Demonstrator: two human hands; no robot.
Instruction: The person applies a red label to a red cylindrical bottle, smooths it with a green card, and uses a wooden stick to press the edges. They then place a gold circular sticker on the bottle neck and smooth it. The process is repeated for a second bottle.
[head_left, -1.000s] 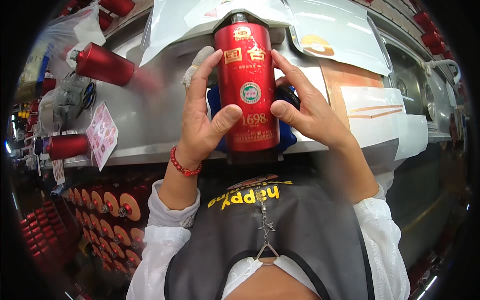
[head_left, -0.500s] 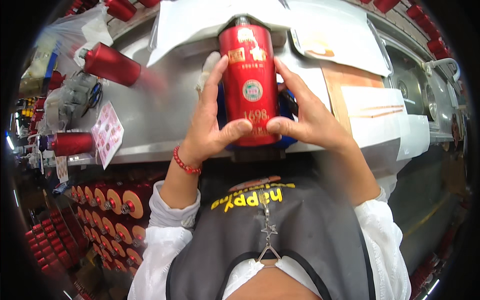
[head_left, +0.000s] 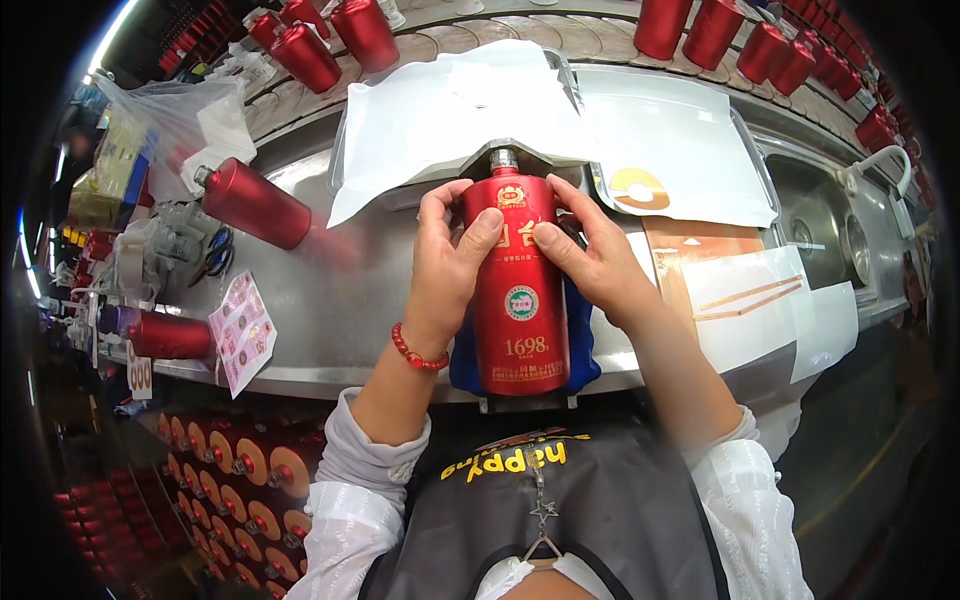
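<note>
A red bottle [head_left: 522, 345] with gold print and a round green-and-white emblem lies face up in front of me, its bare metallic neck pointing away. My left hand [head_left: 447, 250] closes round its upper left side, thumb pressed on the gold lettering. On the opposite edge, my right hand [head_left: 605, 260] grips likewise, its thumb on the front near the other characters. Beneath the bottle shows a blue cloth [head_left: 582, 345], and a dark metal support [head_left: 478, 165] stands at the neck end. The fingertips behind the bottle are hidden.
Left of me lie another red bottle [head_left: 257, 205], scissors [head_left: 217, 255] and a pink printed sheet [head_left: 243, 335]. White sheets on trays [head_left: 680, 140] are behind, one bearing a gold disc-shaped label [head_left: 638, 188]. Gold strips [head_left: 750, 298] and a sink [head_left: 820, 215] are right; red bottles line a conveyor [head_left: 500, 35].
Both hands have slid from the bottle's lower part up toward its neck, with the thumbs now on the upper lettering. The view has tilted, showing more of the conveyor.
</note>
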